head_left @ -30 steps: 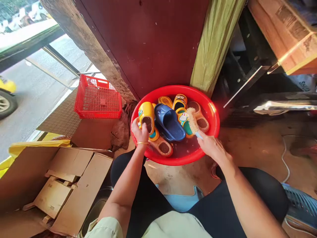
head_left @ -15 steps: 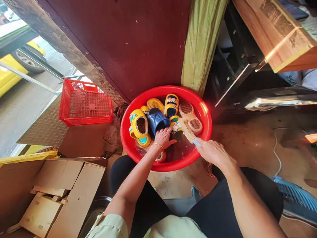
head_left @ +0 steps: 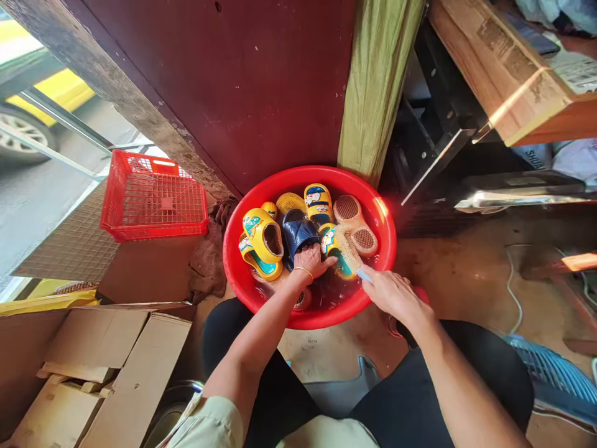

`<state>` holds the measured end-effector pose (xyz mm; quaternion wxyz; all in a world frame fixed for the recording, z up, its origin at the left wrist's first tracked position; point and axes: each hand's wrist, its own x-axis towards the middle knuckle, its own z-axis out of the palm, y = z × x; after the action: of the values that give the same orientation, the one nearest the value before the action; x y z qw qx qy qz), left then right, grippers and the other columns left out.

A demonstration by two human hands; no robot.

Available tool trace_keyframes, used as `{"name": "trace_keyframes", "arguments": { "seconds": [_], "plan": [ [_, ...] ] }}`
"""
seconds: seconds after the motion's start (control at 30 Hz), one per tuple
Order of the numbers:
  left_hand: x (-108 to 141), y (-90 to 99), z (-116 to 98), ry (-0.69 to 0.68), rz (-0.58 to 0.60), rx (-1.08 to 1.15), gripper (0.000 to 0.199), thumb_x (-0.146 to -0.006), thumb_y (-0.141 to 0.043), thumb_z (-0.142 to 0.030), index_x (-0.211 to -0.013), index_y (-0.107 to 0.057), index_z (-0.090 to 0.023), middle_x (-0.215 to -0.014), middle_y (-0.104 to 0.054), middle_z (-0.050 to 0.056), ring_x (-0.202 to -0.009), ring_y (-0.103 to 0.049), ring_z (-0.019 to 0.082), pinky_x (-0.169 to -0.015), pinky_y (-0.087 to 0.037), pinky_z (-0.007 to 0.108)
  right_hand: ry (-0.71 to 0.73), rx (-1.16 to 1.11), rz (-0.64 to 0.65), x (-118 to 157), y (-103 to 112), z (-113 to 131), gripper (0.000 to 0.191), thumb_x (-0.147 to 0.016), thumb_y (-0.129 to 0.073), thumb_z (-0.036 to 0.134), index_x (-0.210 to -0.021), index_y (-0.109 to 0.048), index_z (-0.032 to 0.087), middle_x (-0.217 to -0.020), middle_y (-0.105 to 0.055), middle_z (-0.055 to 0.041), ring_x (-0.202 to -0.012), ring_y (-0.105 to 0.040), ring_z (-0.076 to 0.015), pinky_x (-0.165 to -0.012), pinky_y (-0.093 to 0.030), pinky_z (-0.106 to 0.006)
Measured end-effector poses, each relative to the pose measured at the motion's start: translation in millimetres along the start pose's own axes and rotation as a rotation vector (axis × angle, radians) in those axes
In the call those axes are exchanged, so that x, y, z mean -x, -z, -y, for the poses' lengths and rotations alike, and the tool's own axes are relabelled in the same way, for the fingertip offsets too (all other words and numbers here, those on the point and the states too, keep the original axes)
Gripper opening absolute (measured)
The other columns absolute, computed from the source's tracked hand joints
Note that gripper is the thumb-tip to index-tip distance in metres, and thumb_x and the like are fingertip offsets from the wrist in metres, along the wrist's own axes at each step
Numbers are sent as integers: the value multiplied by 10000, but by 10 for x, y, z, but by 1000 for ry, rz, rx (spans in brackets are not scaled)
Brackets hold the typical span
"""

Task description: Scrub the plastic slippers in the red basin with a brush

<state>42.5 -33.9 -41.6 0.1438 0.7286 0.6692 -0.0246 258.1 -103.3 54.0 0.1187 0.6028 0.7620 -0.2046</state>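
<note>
A red basin (head_left: pixel 232 274) in front of me holds water and several sandals and slippers. My left hand (head_left: pixel 313 261) grips the opening of a navy blue slipper (head_left: pixel 298 233), its thumb sticking out to the right and some fingertips hidden. My right hand (head_left: pixel 394 295) is closed round the light blue handle of a scrubbing brush (head_left: pixel 349 252). The brush's pale bristles lie beside a yellow sandal with a teal insole (head_left: pixel 344 269). Behind the brush, a beige shoe (head_left: pixel 357 218) shows brown soles. On the left sits a yellow clog (head_left: pixel 265 236); at the back is a yellow-and-navy slipper (head_left: pixel 318 200).
A red plastic crate (head_left: pixel 153 202) stands left of the basin, above open cardboard boxes (head_left: pixel 135 373). A dark red panel (head_left: pixel 224 81) and a green curtain (head_left: pixel 380 87) rise behind. To the right are a wooden bench (head_left: pixel 504 68) and a blue fan (head_left: pixel 550 367).
The blue slipper has tipped lower under my left hand. My right hand has moved slightly down and left with the brush. The yellow-teal sandal shows more now. The view has shifted slightly.
</note>
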Motion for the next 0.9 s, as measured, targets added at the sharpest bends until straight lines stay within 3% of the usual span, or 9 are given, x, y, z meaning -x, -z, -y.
{"name": "trace_keyframes", "arguments": {
  "seconds": [0.13, 0.23, 0.4, 0.53, 0.73, 0.8, 0.9],
  "plan": [
    [-67, -38, 18, 35, -93, 89, 388, -971, -457, -479, -1144, -585, -157, -1050, -713, 162, -1035, -685, 294, -878, -510, 387, 1, -25, 17, 10, 52, 14, 398, -993, -367, 332, -1329, -580, 313, -950, -776, -74, -869, -727, -256, -644, -405, -289],
    [-90, -52, 37, 24, -221, 263, 270, -957, -481, -319, -1157, -580, -166, -1048, -719, 130, -991, -695, 258, -858, -520, 351, 7, -48, -15, 23, 73, -33, 386, -1004, -356, 355, -1311, -586, 311, -876, -775, -60, -797, -727, -246, -615, -382, -281],
    [25, 11, 62, -134, -489, 574, 345, -901, -490, -183, -1242, -541, -182, -1181, -683, 107, -1083, -655, 222, -944, -516, 350, -55, -78, -256, 30, 68, -129, 458, -1008, -381, 369, -1436, -514, 279, -927, -785, -90, -786, -728, -251, -640, -424, -289],
    [101, 203, 124, -140, -489, 612, 410, -906, -436, -164, -1309, -509, -186, -1239, -659, 106, -1132, -631, 212, -974, -519, 366, 14, -167, -334, 40, 64, -98, 476, -1006, -380, 363, -1449, -513, 249, -918, -791, -90, -772, -733, -237, -621, -445, -274],
    [225, 717, 304, -143, -538, 535, 525, -899, -511, -274, -1408, -394, -215, -1419, -544, 111, -1227, -586, 213, -989, -522, 350, 108, -363, -418, -2, 13, 60, 474, -1010, -380, 354, -1429, -537, 196, -1013, -787, -105, -889, -745, -230, -718, -486, -262],
    [345, 747, 382, -121, -483, 532, 636, -858, -604, -320, -1434, -357, -219, -1381, -572, 112, -1143, -627, 216, -957, -535, 354, 132, -415, -400, -49, -41, 133, 453, -1013, -378, 344, -1406, -551, 199, -1033, -784, -93, -898, -743, -217, -738, -486, -253],
    [527, 576, 491, -55, -365, 541, 801, -811, -679, -347, -1491, -286, -188, -1303, -617, 125, -1010, -663, 215, -901, -552, 375, 140, -444, -325, -132, -159, 262, 414, -1010, -394, 331, -1363, -576, 214, -970, -787, -65, -874, -741, -196, -713, -475, -235]
  ]
}}
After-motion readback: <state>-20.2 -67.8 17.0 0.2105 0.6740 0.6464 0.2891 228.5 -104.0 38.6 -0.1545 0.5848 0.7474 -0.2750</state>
